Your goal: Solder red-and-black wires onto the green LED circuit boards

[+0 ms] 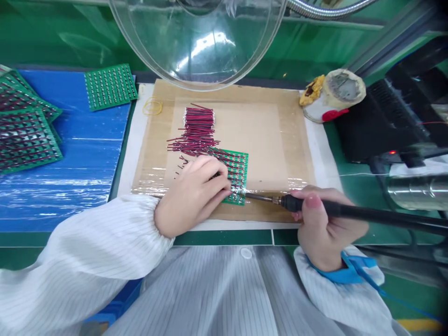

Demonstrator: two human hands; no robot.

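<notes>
green bench [224, 237] running across the lower view, with a pale border strip along its near edge. green back wall [70, 32] behind, glossy, catching soft reflections. blue ribbed sheet [87, 154] spread over the left part of the bench, shiny with streaks of overhead light. brown cardboard mat [280, 140] taped down at the centre on a white underlay [131, 140]. clear domed hood [196, 42] hanging above the mat, bright glare in its curve, joined to a ribbed metal hose [325, 9] at upper right. black unit [388, 116] at right with a small red lamp [392, 152] lit. shiny metal cylinder [418, 191] at the right edge. even, bright indoor light throughout.
</notes>
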